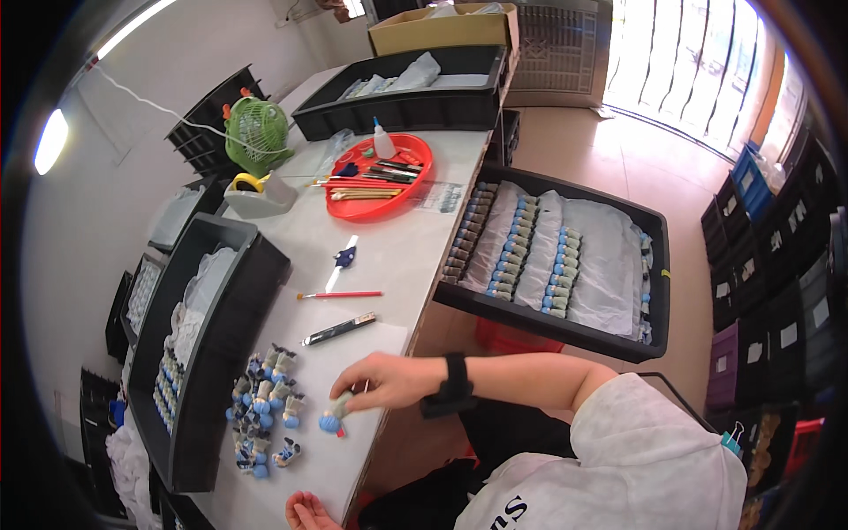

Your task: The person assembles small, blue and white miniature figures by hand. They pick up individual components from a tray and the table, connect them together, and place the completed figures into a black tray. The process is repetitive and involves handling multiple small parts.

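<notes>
My right hand (375,384), with a black band at the wrist, reaches over the table's near edge. Its thumb and fingers are closed on a small figurine (330,424) with a pale blue head, held head down; a tiny red patch shows beside it. Low in the picture, my left hand (311,512) is by the table edge with its fingers curled together. Whatever it may hold is hidden. A cluster of similar figurines (262,405) with blue and grey parts lies on the white table (353,278), left of my right hand.
Beyond the figurines lie a black pen-like tool (339,329), a red brush (340,294) and a dark blue piece (344,257). A red tray (353,208) holds brushes and a bottle. Black crates flank me, left (196,424) and right (609,346). A green fan (259,132) stands farther back.
</notes>
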The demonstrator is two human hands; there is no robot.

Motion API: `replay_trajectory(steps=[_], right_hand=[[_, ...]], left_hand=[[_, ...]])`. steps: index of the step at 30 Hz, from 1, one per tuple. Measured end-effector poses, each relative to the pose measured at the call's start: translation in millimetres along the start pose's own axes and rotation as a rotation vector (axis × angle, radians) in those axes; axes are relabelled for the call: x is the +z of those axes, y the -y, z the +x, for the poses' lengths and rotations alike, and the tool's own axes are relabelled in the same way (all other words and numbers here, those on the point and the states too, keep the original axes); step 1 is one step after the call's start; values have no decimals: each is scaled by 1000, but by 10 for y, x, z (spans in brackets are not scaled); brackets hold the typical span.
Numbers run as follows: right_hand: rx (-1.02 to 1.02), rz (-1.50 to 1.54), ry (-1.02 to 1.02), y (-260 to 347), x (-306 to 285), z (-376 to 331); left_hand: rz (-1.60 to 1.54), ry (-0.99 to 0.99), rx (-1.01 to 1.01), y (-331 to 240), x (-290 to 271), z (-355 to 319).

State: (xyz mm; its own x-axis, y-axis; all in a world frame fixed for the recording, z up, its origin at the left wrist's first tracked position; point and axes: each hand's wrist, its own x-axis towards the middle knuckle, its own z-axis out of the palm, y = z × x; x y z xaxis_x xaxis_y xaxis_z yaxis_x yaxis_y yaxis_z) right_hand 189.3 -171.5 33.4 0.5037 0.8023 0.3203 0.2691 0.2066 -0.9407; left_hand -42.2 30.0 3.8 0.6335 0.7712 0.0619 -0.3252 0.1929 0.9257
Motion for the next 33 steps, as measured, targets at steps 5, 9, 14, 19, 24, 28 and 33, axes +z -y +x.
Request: replay_trajectory(steps=[5, 9, 14, 19, 24, 28, 33], right_hand=[[106, -272, -503, -117, -1369, -623], [336, -508, -892, -346, -2442, -1386], [741, -1020, -1151, -938, -3340, -2451], [960, -1083, -1262, -1357, -3593, -2979], [998, -1036, -1262, -1621, -3595, -3126], [1070, -902, -1242, -1707, -3533, -3055], [1086, -1023, -1074, -1826, -3637, -3335]], left_hand=[[101, -40, 22, -19, 39, -7], [152, -45, 35, -6, 26, 0], [196, -54, 21, -12, 44, 16], [233, -70, 22, -31, 88, -4], [269, -57, 20, -19, 91, -2], [282, -75, 17, -24, 73, -23], [229, -56, 27, 83, -68, 89]])
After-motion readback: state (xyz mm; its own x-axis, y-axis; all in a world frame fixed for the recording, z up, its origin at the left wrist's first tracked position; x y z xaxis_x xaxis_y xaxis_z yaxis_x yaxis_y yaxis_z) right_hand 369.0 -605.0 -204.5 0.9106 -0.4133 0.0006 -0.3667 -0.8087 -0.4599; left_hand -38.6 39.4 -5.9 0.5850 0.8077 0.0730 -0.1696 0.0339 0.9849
